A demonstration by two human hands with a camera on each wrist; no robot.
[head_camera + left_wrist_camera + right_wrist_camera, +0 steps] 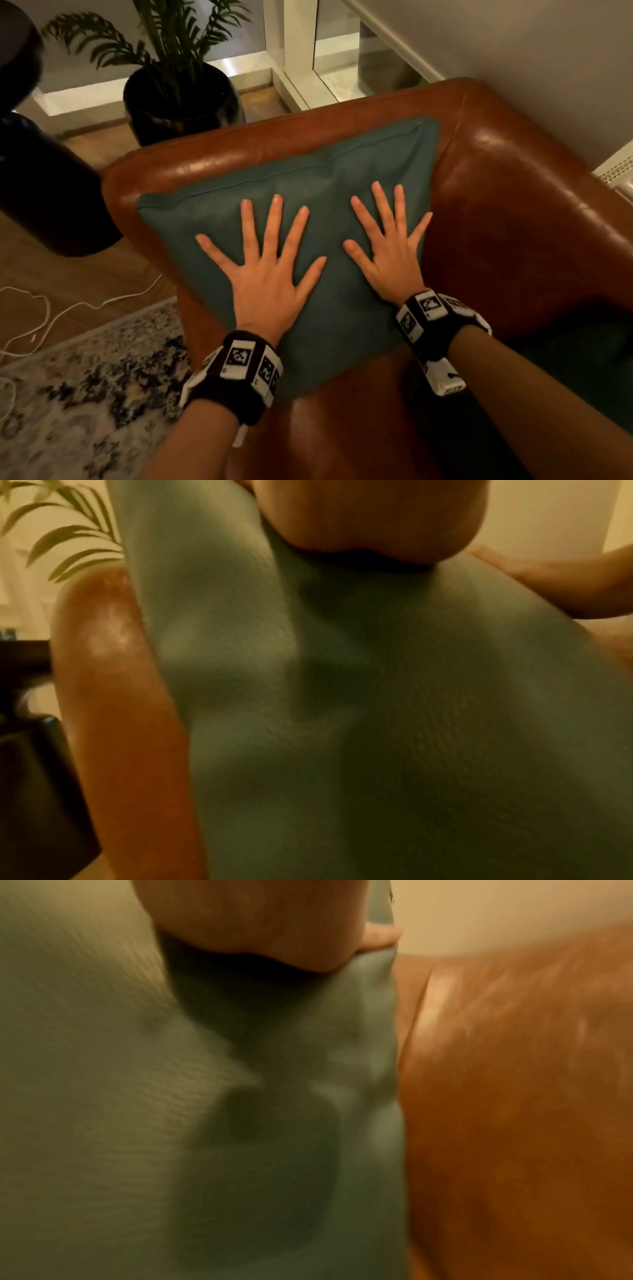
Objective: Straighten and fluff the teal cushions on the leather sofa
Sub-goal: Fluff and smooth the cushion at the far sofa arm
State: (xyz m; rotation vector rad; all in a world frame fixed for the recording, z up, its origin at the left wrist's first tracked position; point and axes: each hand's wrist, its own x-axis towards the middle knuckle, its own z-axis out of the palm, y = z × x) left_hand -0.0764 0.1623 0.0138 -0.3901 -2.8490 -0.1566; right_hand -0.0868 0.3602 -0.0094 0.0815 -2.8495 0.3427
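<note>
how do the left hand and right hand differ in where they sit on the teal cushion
The left hand lies on the middle of the square teal fabric cushion, lower in the head view; the right hand lies higher, towards the cushion's right side. The left hand's fingers point up the cushion's middle; the right hand's outer fingers reach close to the edge beside the brown leather sofa. Both are flat, palm down, fingers straight and spread, gripping nothing.

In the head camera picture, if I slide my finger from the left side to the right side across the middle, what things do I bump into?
Big dark round object → left hand flat on the teal cushion → right hand on the same cushion → brown leather sofa arm.
</note>
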